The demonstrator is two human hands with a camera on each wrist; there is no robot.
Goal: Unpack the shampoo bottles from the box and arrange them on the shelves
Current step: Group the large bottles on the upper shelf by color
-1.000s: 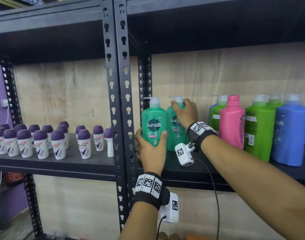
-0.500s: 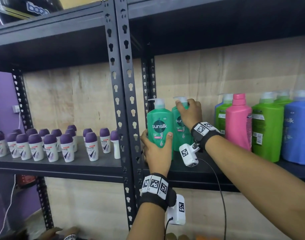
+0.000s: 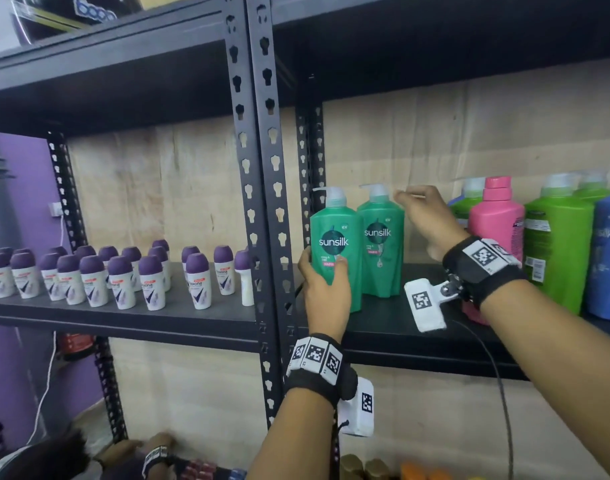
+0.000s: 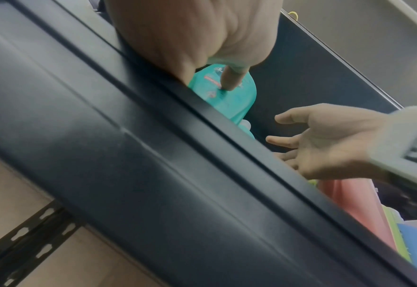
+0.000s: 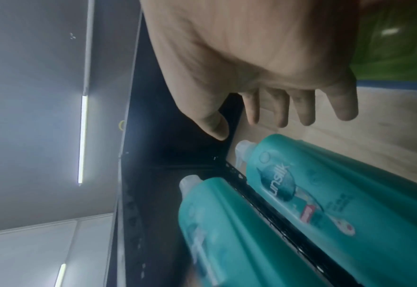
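Two teal-green Sunsilk pump bottles stand side by side on the dark shelf [image 3: 383, 327]. My left hand [image 3: 326, 289] grips the lower front of the left bottle [image 3: 334, 237], thumb on its label; the left wrist view shows that thumb [image 4: 230, 81] on the teal bottle [image 4: 227, 97]. The right bottle [image 3: 381, 244] stands free, a little further back. My right hand [image 3: 424, 216] hovers just right of its pump with relaxed fingers and holds nothing. In the right wrist view my right hand's fingers [image 5: 300, 108] hang spread above both bottles [image 5: 325, 203].
Further right on the same shelf stand a pink bottle [image 3: 494, 223], green bottles [image 3: 556, 251] and a blue bottle [image 3: 608, 258]. Several purple-capped roll-on deodorants [image 3: 123, 275] fill the left bay, past a black upright [image 3: 262, 202]. Another person's hand [image 3: 151, 452] shows at the bottom left.
My right hand has let go of the right bottle's pump and drawn off to the right, fingers loose. My left hand keeps its hold on the left bottle.
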